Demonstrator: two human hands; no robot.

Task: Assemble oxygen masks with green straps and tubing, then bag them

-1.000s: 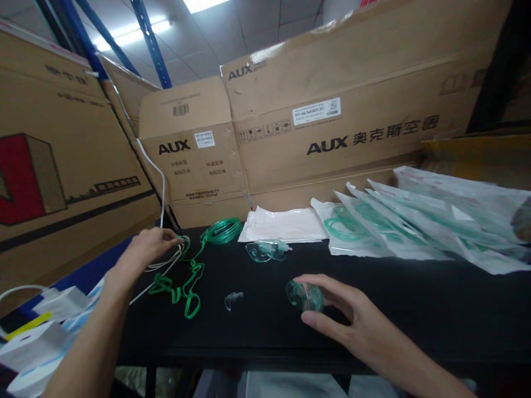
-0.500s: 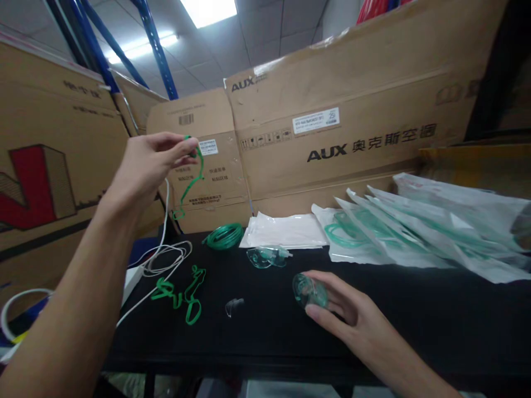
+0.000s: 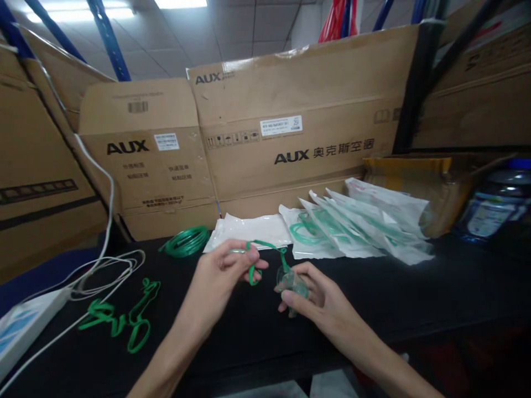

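My left hand (image 3: pixel 228 271) pinches a thin green elastic strap (image 3: pixel 267 242) between thumb and fingers, over the middle of the black table. From there the strap arcs right, its other end reaching the edge of a clear green-tinted oxygen mask (image 3: pixel 292 283). My right hand (image 3: pixel 317 293) grips that small mask by its body, fingers wrapped behind it. Whether the strap is fastened to the mask or only touches it, I cannot tell. Several loose green straps (image 3: pixel 139 334) lie tangled on the table, left of my left forearm.
Coiled green tubing (image 3: pixel 186 241) lies at the back left, beside a white packet (image 3: pixel 253 229). Several sealed pouches (image 3: pixel 340 232) overlap toward the right. A white cable (image 3: pixel 110 221) and power strip (image 3: pixel 31 326) occupy the left; a blue-lidded jar (image 3: pixel 493 204) stands far right.
My left hand has come down and right, bringing the strap to the mask. The mask stays in my right hand. The view has turned right, and my left hand now covers the second mask's place.
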